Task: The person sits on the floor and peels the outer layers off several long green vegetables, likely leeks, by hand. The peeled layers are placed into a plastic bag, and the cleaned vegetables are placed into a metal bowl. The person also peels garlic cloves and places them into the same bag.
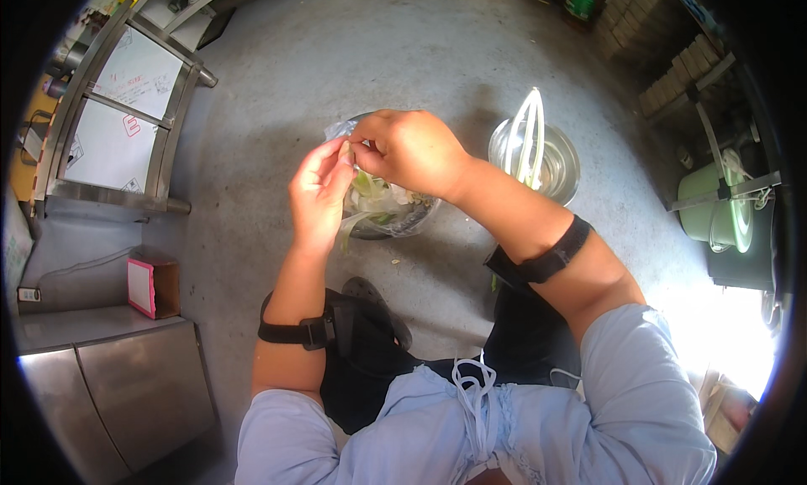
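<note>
My left hand (323, 189) and my right hand (410, 148) meet at the fingertips above a round container (372, 236) on the floor. Between the fingers is a small pale tan piece (346, 151), perhaps a garlic clove or a peeling; its kind is hard to tell. A clear plastic bag lines the container, which holds green and whitish vegetable scraps (377, 198), partly hidden by my hands. To the right stands a shiny metal bowl (570, 170). Long white stalks (536, 132), perhaps scallions, bent at the top, rise from it beside my right forearm.
A metal-framed table (179, 113) with white panels stands at the upper left. Below it, a pink-edged box (154, 286) rests on a stainless steel cabinet (145, 371). At the right are a light green bucket (712, 201) and stacked items on a rack. My shoe (378, 308) is near the container.
</note>
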